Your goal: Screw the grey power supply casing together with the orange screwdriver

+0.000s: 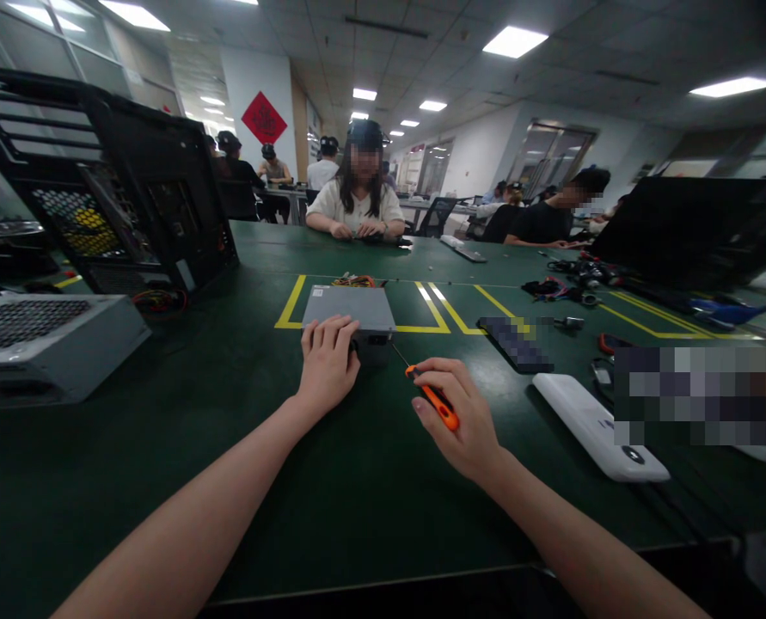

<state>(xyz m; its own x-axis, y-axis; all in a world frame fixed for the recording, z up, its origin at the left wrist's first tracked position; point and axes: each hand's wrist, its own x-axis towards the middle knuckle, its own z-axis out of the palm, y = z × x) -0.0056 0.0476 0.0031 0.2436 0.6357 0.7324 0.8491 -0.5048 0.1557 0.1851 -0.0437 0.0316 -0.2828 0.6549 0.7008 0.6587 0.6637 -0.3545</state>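
A gray power supply [347,303] sits on a green table [331,524], directly under the fingertips of a worker's left hand [326,374], which lies flat-fingered over its near top edge rather than closed around it. The right hand [465,421], near the unit's right side, is clamped on an orange screwdriver [445,412], its shaft pointing at the near right corner; whether the tip touches cannot be told. Wires [355,281] bunch behind.

A power supply [350,303] lies on the bench [260,550] under the left hand [327,361]; right of it, a screwdriver [445,414] in the right hand [465,423], then a phone [508,340]; left, a second power supply [108,344] before a computer case [125,146]; behind, a person [357,202].
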